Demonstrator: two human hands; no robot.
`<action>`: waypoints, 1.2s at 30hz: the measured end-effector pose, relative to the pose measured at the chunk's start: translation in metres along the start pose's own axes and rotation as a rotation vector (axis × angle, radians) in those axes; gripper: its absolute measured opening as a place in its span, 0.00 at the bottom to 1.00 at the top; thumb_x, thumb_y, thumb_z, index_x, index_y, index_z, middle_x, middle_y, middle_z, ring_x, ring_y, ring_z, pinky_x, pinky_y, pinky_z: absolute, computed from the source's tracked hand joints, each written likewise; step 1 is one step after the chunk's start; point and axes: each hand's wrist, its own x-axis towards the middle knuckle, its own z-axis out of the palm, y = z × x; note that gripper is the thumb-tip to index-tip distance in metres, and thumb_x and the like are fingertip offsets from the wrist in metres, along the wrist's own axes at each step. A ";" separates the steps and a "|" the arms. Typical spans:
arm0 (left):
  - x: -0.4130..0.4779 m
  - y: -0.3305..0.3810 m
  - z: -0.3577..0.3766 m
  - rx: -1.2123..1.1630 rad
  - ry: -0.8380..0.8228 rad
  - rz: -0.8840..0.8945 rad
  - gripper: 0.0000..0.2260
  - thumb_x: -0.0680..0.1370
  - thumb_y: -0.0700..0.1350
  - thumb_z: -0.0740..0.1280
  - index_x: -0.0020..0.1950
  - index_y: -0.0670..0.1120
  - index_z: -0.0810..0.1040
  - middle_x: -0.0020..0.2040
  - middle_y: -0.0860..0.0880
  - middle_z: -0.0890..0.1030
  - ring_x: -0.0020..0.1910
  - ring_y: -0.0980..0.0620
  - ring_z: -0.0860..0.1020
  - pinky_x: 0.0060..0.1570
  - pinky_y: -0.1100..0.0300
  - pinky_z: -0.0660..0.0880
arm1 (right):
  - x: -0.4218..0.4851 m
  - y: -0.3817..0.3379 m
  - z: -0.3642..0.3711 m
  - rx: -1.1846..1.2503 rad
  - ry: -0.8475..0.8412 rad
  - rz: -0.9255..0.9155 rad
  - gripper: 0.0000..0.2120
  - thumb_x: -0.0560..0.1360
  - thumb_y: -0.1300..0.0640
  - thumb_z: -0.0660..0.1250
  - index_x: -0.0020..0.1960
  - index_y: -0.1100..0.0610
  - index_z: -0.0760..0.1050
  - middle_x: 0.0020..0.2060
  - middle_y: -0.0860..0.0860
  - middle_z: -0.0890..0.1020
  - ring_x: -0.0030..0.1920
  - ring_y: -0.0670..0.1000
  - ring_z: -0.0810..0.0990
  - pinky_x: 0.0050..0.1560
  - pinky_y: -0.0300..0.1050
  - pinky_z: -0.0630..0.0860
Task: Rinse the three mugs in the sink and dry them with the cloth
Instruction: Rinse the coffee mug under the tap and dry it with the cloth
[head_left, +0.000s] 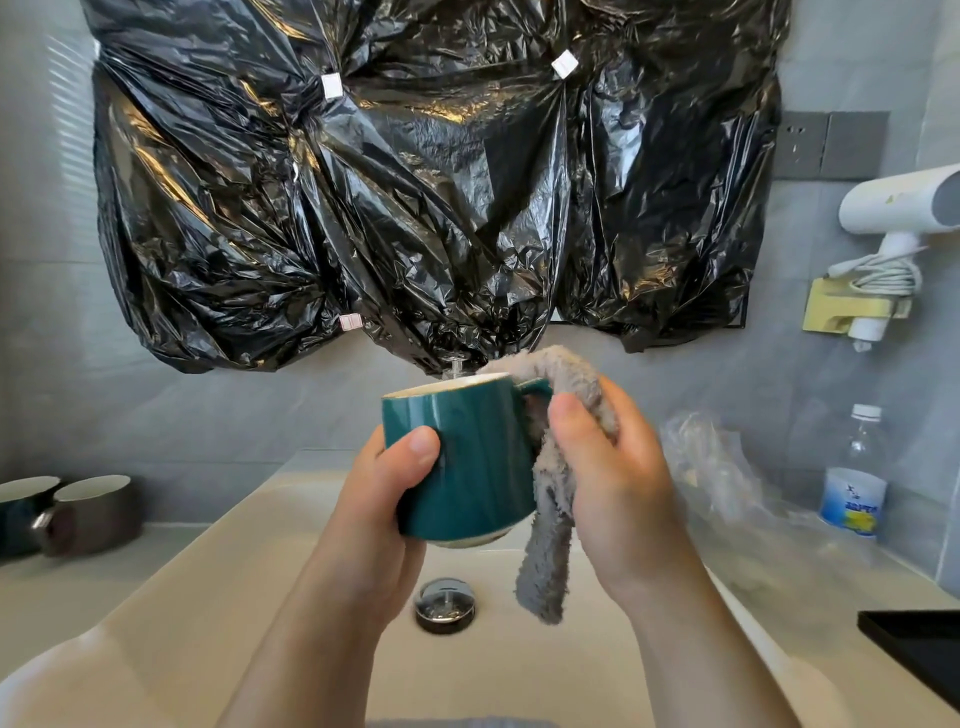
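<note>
Seemingly three mugs (467, 457) (96, 512) (18, 514), one cloth (545, 561)

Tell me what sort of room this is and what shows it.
Probably a bathroom: a cream washbasin with a chrome pop-up drain, a white hair dryer hung in a wall holder, and grey tiled walls. Black plastic sheeting covers the wall above.

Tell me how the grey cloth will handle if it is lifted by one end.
The grey cloth is probably floppy: it bends over the handle of the teal mug, and its free end hangs limp below the right hand. Its fluffy pile suggests it is light and unlikely to slip from fingers.
</note>
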 end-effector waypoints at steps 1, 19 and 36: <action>0.000 0.000 0.000 0.045 0.004 -0.012 0.35 0.62 0.63 0.79 0.63 0.45 0.82 0.58 0.40 0.85 0.58 0.42 0.83 0.54 0.47 0.81 | 0.000 -0.002 -0.001 -0.089 0.045 -0.034 0.11 0.75 0.44 0.63 0.55 0.42 0.79 0.48 0.36 0.83 0.50 0.35 0.81 0.46 0.29 0.74; 0.003 -0.003 0.002 0.147 0.168 -0.069 0.30 0.60 0.54 0.75 0.60 0.46 0.79 0.52 0.41 0.86 0.50 0.42 0.86 0.44 0.49 0.83 | 0.001 -0.002 -0.003 -0.293 -0.064 0.095 0.14 0.80 0.54 0.65 0.63 0.41 0.72 0.51 0.35 0.81 0.52 0.28 0.74 0.44 0.18 0.68; 0.006 -0.004 0.002 -0.085 0.280 -0.265 0.10 0.69 0.57 0.70 0.41 0.55 0.88 0.45 0.45 0.88 0.41 0.46 0.86 0.46 0.47 0.81 | 0.000 0.005 0.005 0.194 -0.239 0.121 0.22 0.70 0.56 0.61 0.60 0.38 0.77 0.56 0.43 0.84 0.58 0.44 0.82 0.54 0.40 0.78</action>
